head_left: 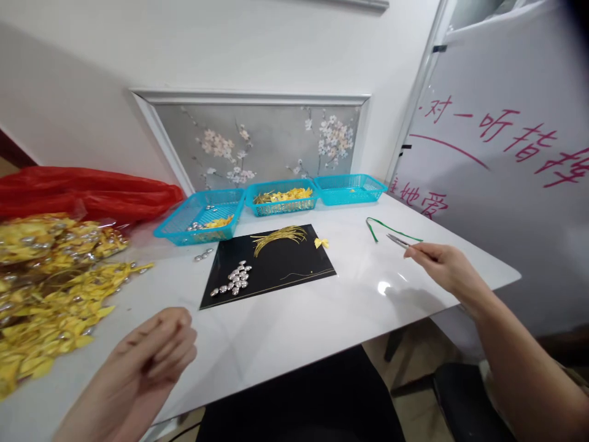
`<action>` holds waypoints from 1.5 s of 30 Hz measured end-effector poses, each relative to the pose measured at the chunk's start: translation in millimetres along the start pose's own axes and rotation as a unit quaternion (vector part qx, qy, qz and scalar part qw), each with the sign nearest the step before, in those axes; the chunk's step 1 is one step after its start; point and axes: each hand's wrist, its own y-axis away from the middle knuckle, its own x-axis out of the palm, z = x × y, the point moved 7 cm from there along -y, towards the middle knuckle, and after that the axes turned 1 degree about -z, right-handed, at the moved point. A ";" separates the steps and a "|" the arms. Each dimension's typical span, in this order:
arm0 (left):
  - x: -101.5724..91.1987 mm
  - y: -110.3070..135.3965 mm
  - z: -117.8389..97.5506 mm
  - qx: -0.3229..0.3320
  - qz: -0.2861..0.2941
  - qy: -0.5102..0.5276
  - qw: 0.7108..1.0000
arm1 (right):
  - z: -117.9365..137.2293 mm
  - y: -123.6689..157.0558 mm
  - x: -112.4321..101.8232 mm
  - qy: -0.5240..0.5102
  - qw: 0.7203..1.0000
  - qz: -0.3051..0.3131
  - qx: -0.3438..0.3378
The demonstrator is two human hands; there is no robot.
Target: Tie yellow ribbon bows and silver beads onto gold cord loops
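My left hand point(154, 350) hovers over the front left of the table, fingers curled closed; anything inside them is hidden. Over the table's right side, my right hand point(435, 261) grips small scissors point(398, 240) with slim silver blades pointing left. Just behind the blades lies a thin green ribbon point(391, 226). In the middle, a black mat point(271, 264) bears silver oval beads point(237, 279), a bundle of gold wires point(280, 236) and a loose thin wire point(304, 274). A small yellow bow point(321, 243) sits at the mat's right edge.
Along the back stand three blue baskets: the left basket point(168, 230) with beads and yellow pieces, the middle basket point(257, 209) with yellow pieces, and the right basket point(340, 196). Yellow beaded flowers point(59, 301) pile at left, before a red bag point(87, 190). A whiteboard point(506, 202) stands right.
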 end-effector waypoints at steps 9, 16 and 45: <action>94.1 7.6 14.3 0.112 0.098 -0.315 0.937 | 90.0 23.2 27.2 -0.003 0.997 -0.026 -0.073; 128.6 13.6 21.5 0.078 0.209 -0.342 0.913 | 210.6 83.6 107.2 -0.212 0.924 0.252 -0.194; 134.8 -20.7 34.5 0.151 0.177 -0.485 0.843 | 175.1 60.1 131.0 -0.269 0.937 0.199 -0.098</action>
